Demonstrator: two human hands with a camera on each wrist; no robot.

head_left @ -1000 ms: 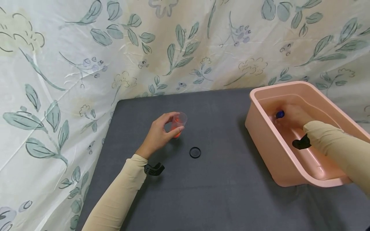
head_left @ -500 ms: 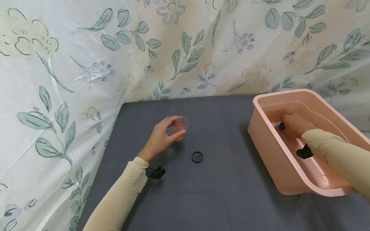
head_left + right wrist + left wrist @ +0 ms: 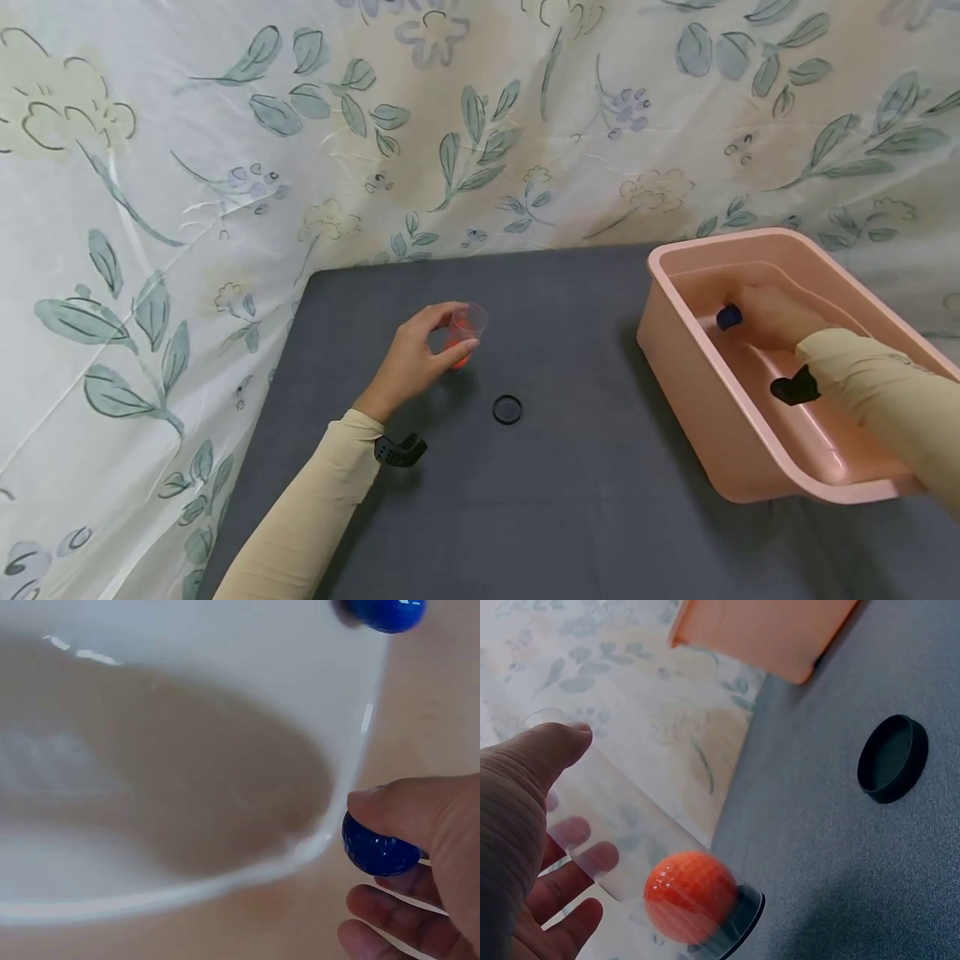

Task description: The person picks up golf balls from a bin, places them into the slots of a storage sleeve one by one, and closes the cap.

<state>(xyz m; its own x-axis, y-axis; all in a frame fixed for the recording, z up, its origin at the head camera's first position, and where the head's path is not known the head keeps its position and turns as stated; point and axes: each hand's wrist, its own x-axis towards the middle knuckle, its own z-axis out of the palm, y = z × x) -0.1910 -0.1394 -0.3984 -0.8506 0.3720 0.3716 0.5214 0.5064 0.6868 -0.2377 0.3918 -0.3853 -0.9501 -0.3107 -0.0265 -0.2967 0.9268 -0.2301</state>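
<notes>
Left hand (image 3: 408, 358) grips a tube (image 3: 622, 810) holding an orange golf ball (image 3: 690, 896); right hand (image 3: 768, 317) pinches a blue golf ball (image 3: 379, 849) in a tub (image 3: 686, 392).

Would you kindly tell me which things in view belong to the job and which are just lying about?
Likely in the job: clear tube, orange ball inside, blue ball in the right hand, second blue ball, pink bin, black cap.
Mere surroundings: floral cloth, grey table.
</notes>
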